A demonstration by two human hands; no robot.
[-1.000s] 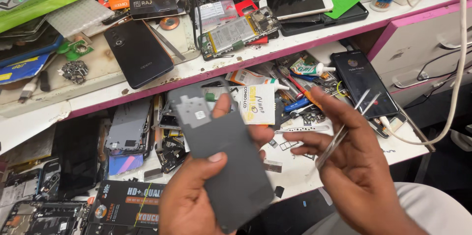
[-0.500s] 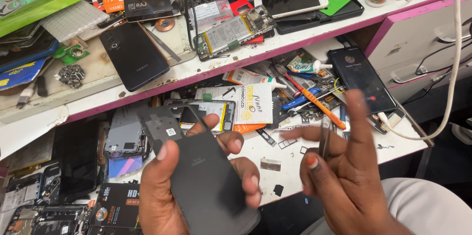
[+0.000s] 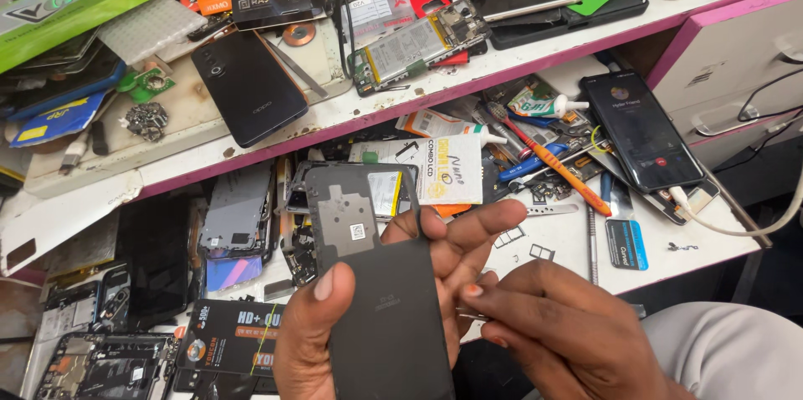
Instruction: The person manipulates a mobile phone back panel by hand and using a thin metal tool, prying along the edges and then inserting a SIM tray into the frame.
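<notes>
The cluttered white workbench point(image 3: 577, 253) carries phones, loose parts and tools, with an opened phone showing its battery point(image 3: 414, 44) on the pink-edged shelf above. Over it, the left hand point(image 3: 368, 316) grips a dark phone back panel point(image 3: 376, 283), inner face up. The right hand point(image 3: 560, 329) pinches thin metal tweezers point(image 3: 470, 315) at its edge; this looks like prying, calling for steady, gentle leverage.

Lit dark phone screen point(image 3: 642, 130) at 2 o'clock, red dot low. Long green carton point(image 3: 63, 5) at 10 o'clock. White-and-yellow rectangular label card point(image 3: 448, 168) centre. Black flat package point(image 3: 226, 337) at 7 o'clock.
</notes>
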